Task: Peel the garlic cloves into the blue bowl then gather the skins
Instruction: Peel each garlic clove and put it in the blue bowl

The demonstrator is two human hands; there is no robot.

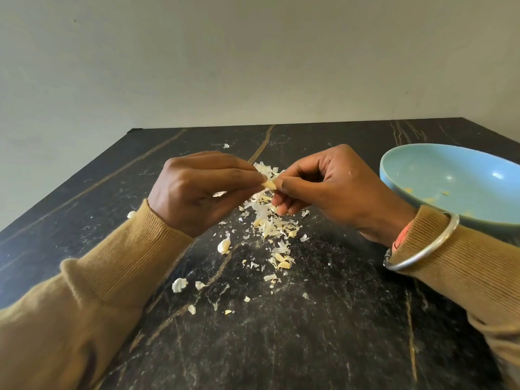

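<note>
While pinched by left hand (194,192) and right hand (326,190) near the bowl (439,164), the clove (269,184) is judged light, firm, slippery, best gripped endwise.

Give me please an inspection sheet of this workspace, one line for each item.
Surface: dark veined table, dusted with fine flakes.
Job's things: blue bowl at the right, a few yellowish bits inside; garlic clove held above the table; skins piled under the hands; unpeeled clove lying nearer the person.
Clutter: only stray skin bits around the pile.
Hands: left hand and right hand both pinch the garlic clove.
Cables: nothing seen.
Surroundings: plain pale wall behind the table; silver bangle on the right wrist.
</note>
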